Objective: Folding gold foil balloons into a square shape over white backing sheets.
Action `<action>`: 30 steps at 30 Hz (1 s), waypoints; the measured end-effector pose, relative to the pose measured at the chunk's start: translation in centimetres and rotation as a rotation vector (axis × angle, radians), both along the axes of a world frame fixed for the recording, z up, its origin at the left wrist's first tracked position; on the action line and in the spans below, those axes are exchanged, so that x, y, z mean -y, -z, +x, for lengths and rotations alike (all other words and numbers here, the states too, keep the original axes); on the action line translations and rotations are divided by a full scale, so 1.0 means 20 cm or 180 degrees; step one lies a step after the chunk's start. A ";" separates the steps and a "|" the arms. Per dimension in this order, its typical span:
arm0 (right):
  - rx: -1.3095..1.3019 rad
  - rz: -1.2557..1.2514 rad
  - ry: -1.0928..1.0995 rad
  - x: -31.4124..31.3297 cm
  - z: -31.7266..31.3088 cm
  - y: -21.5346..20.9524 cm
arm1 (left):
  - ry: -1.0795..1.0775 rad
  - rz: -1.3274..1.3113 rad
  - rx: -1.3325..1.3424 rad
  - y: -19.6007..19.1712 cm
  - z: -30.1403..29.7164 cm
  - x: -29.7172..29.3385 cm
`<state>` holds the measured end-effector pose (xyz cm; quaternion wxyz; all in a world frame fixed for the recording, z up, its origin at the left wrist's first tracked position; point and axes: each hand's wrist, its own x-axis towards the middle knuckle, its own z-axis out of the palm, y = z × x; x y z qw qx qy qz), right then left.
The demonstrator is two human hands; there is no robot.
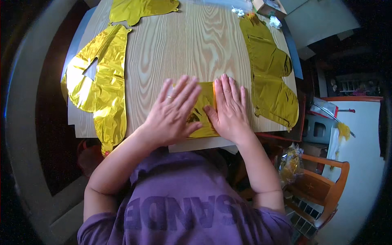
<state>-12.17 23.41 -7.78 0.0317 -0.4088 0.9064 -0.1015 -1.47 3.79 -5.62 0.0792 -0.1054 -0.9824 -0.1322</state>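
Note:
A folded piece of gold foil (207, 94), a flat rectangle, lies at the table's near edge between my hands. My right hand (230, 112) rests flat along its right side, fingers stretched forward and the thumb on the foil. Over its left part is my left hand (173, 112), fingers spread, slightly smeared by motion, with a ring on one finger. Whether the left palm touches the foil I cannot tell. Neither hand grips anything. Pale paper or card (202, 144) shows under the foil at the edge.
Flat, deflated gold foil balloons lie on the wood-grain table (163, 49): one at left (110, 69), one at far left (141, 9), one at right (271, 69). A small box (269, 7) and crumpled white scraps (275, 22) sit at the far right. A wooden chair (318, 183) stands at right.

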 end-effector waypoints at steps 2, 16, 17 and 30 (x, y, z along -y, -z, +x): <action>-0.0018 -0.0006 -0.0014 0.00 0.00 -0.01 | 0.0277 0.0201 0.0098 0.08 -0.02 -0.05; -0.0130 -0.0146 -0.0035 0.00 0.00 0.02 | 0.0311 0.0207 0.0693 0.02 0.10 0.11; -0.0135 -0.0088 -0.0014 -0.01 0.00 0.02 | 0.0311 0.0222 0.0720 -0.02 0.10 0.08; -0.0186 -0.0017 -0.0038 0.00 -0.01 0.01 | 0.1094 -0.0148 -0.0704 0.14 0.26 -0.10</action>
